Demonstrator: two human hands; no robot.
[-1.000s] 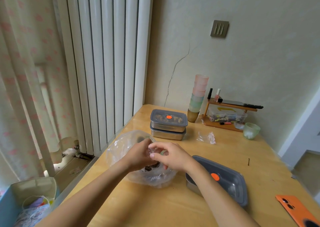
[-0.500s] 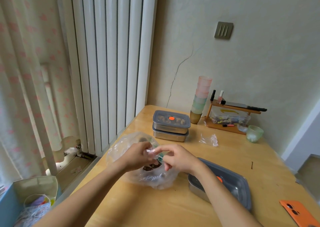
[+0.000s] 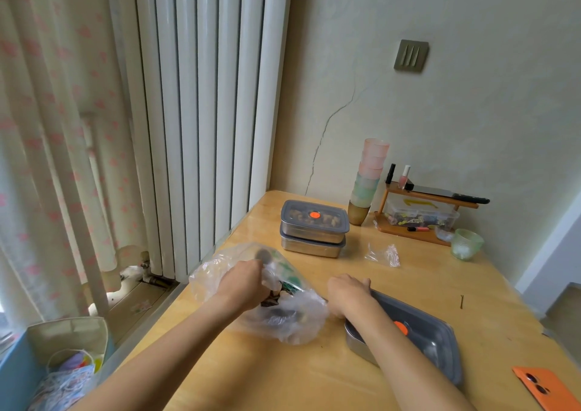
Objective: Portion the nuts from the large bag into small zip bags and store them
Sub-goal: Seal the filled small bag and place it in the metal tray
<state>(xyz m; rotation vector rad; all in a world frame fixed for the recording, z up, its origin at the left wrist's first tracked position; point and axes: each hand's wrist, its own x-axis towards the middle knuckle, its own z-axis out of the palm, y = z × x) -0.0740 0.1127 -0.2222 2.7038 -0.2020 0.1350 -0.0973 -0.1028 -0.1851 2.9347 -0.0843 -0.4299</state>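
Steadiness matters: left hand [image 3: 242, 285] grips the large nut bag [image 3: 292, 324] closed; right hand [image 3: 347, 292], grip unclear, should lift the container lid [image 3: 435, 332] squarely.

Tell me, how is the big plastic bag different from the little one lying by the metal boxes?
The big bag is much larger than the little bag. The big bag has dark bits inside; the little bag looks empty. The left hand grips the big bag, while the little bag lies untouched. Both are clear, crinkly plastic on the wooden table.
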